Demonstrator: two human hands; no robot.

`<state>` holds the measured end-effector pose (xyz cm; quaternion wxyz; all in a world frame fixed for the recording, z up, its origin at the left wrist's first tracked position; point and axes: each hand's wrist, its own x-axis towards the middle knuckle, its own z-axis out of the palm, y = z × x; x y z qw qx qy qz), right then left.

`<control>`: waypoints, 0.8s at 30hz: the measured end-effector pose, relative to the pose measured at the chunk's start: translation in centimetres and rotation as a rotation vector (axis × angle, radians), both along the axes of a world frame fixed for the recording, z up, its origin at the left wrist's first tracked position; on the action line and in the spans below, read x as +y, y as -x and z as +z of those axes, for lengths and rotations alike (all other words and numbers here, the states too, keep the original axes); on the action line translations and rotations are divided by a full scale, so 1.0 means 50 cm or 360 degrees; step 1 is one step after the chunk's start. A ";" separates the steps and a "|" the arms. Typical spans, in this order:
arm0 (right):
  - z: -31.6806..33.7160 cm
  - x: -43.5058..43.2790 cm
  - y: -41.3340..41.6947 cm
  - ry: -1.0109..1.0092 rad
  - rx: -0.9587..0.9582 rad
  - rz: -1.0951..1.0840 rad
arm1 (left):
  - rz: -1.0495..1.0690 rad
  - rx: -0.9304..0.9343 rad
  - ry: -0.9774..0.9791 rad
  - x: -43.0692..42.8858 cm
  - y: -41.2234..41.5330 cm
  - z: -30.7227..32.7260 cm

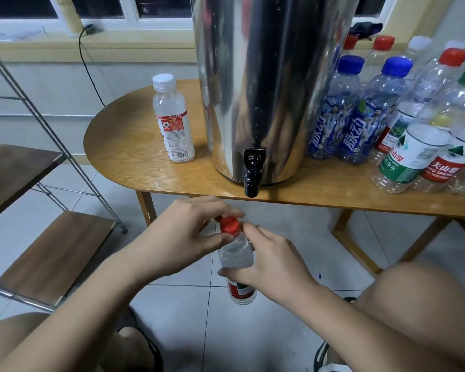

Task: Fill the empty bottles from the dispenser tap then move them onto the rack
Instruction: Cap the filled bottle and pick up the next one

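A clear bottle (236, 257) with a red label is held below the table edge, a little in front of the black tap (252, 181) of the steel dispenser (263, 84). My right hand (274, 260) grips the bottle's body. My left hand (188, 234) pinches its red cap (229, 225) on the neck. A white-capped bottle (173, 119) stands on the table left of the dispenser. Several capped bottles (381, 114) crowd the table on the right. The metal rack (51, 253) with wooden shelves stands at the left.
The wooden table (134, 146) has a rounded left end and its front edge runs just above my hands. A black cable (87, 65) hangs from the window sill. Tiled floor lies below, with my knees at the bottom corners.
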<state>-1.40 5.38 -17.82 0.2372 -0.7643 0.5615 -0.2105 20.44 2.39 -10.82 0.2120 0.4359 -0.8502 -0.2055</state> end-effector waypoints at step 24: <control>0.007 0.001 0.002 0.0245 -0.0287 0.0076 | 0.0104 0.0291 -0.0220 0.018 0.001 0.042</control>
